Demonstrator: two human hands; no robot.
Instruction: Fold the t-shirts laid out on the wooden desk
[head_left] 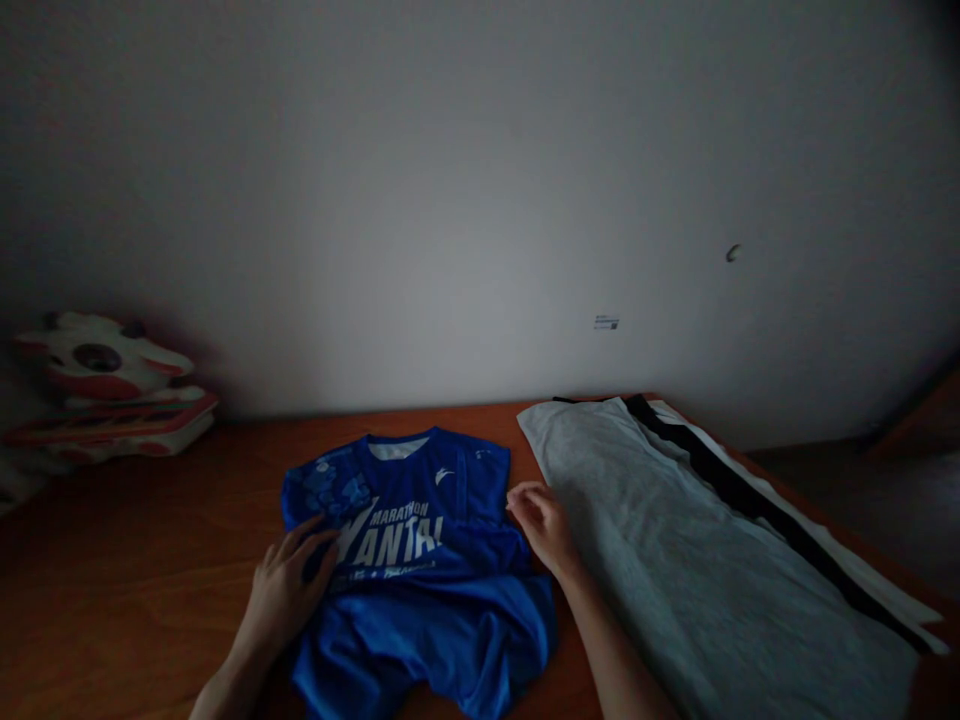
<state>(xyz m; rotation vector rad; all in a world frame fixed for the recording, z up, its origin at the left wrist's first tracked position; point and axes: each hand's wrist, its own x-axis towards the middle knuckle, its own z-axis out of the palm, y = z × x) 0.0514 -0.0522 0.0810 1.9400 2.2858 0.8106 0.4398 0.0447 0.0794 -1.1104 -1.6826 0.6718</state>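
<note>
A blue T-shirt [480, 490] with white "MARATHON YANTAI" lettering lies front up, its collar toward the wall. Its upper part is fairly flat; the lower part is bunched in loose folds. My left hand [289, 580] rests at the shirt's left edge below the patterned sleeve, thumb and fingers apart. At the right edge my right hand [546, 525] has its fingers curled together, the tips pinched at the shirt's side. How much cloth sits between those fingertips is hard to see.
To the right lies a stack of flat garments, with grey cloth [660, 560] on top and black cloth [720, 480] and white cloth [862, 560] showing along its edge. A cow-shaped toy keyboard [112, 420] stands at the left. The wooden surface [150, 560] meets a pale wall [420, 220].
</note>
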